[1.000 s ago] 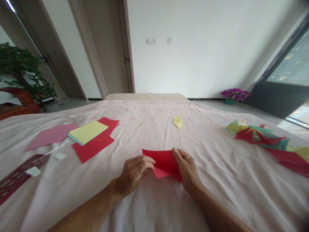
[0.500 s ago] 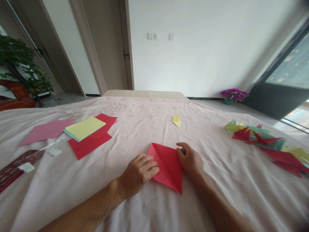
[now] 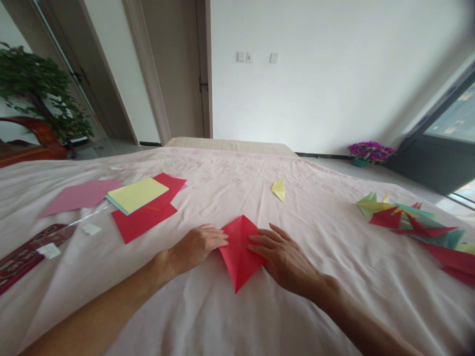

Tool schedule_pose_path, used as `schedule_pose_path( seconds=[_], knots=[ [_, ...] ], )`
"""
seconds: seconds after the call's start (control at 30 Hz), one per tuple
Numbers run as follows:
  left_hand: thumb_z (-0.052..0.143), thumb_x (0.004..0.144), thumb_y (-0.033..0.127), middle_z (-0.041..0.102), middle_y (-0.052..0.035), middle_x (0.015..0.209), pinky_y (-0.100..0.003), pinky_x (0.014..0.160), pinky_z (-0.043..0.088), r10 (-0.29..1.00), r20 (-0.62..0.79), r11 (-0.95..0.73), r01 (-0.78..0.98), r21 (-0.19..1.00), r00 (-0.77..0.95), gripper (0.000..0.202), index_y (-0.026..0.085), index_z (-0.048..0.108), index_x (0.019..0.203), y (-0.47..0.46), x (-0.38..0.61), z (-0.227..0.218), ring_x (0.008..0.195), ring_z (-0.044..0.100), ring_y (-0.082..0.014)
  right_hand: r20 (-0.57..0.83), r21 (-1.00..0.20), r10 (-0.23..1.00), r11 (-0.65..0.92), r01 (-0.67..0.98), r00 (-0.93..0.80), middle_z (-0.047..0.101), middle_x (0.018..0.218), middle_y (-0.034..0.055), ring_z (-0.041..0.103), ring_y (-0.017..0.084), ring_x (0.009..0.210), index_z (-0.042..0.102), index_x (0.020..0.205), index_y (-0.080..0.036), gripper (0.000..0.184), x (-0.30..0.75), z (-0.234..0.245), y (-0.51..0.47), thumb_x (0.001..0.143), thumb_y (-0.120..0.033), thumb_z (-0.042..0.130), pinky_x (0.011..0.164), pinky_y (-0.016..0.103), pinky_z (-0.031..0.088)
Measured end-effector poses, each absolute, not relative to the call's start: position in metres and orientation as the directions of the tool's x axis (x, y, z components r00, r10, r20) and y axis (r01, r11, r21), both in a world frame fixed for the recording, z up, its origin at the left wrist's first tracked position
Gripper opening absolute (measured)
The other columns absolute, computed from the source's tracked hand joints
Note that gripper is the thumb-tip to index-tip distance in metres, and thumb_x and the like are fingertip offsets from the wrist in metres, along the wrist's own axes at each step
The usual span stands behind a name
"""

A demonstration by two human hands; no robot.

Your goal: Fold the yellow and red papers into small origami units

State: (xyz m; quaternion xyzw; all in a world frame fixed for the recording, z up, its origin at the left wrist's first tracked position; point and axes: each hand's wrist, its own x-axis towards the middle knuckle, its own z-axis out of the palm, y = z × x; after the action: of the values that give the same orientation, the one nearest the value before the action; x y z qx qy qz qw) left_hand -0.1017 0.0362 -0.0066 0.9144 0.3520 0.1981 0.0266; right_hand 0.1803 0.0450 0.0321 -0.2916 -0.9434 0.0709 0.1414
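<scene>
A red square of paper [image 3: 237, 262] lies on the cloth in front of me, turned with one corner towards me. A crease runs down its middle from the far corner to the near one. My left hand [image 3: 196, 247] holds its left corner, the fingers close together and the thumb hidden. On its right half rests my right hand [image 3: 287, 257], fingers stretched out and spread over the surface. Beyond the paper, a small folded yellow paper piece [image 3: 278, 190] sits alone on the cloth.
At left lie yellow sheets [image 3: 139, 194], red sheets [image 3: 144, 222], pink paper [image 3: 79, 197] and a dark red printed packet [image 3: 31, 252]. Several folded paper shapes [image 3: 408, 217] are heaped at right. The pale floral cloth [image 3: 208, 193] has wrinkles.
The red paper has turned so that a corner points at me, and it sits slightly further left. My left hand moved left to its corner; my right hand's fingers now spread over it.
</scene>
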Motion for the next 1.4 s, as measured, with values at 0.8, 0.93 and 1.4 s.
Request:
schedule_pose_path(
  seconds=[0.8, 0.93, 1.4],
  knots=[
    [0.058, 0.088, 0.030, 0.057, 0.0002, 0.070, -0.029, 0.069, 0.036, 0.922, 0.307, -0.350, 0.846, 0.402, 0.236, 0.028, 0.018, 0.053, 0.063, 0.052, -0.087, -0.014, 0.071, 0.050, -0.0156, 0.156, -0.433, 0.914, 0.404, 0.806, -0.374, 0.061, 0.069, -0.0001, 0.057, 0.019, 0.070, 0.058, 0.107, -0.024, 0.021, 0.175, -0.007, 0.070, 0.088, -0.032, 0.055, 0.064, 0.030, 0.040],
    [0.058, 0.089, 0.032, 0.056, 0.0004, 0.073, -0.028, 0.069, 0.036, 0.940, 0.257, -0.318, 0.852, 0.417, 0.225, 0.028, 0.018, 0.053, 0.064, 0.055, -0.088, -0.014, 0.073, 0.051, -0.0156, 0.172, -0.414, 0.870, 0.489, 0.768, -0.462, 0.067, 0.082, 0.0019, 0.058, 0.019, 0.077, 0.057, 0.121, -0.028, 0.029, 0.176, -0.008, 0.071, 0.092, -0.028, 0.049, 0.072, 0.032, 0.042],
    [0.053, 0.091, 0.041, 0.054, 0.0005, 0.074, -0.027, 0.069, 0.035, 0.961, 0.157, -0.269, 0.908, 0.320, 0.230, 0.035, 0.018, 0.053, 0.064, 0.064, -0.087, -0.013, 0.074, 0.050, -0.0146, 0.126, -0.367, 0.841, 0.532, 0.763, -0.526, 0.065, 0.076, 0.0029, 0.055, 0.017, 0.072, 0.065, 0.113, -0.025, 0.028, 0.174, 0.000, 0.072, 0.096, -0.026, 0.043, 0.067, 0.029, 0.039]
  ],
)
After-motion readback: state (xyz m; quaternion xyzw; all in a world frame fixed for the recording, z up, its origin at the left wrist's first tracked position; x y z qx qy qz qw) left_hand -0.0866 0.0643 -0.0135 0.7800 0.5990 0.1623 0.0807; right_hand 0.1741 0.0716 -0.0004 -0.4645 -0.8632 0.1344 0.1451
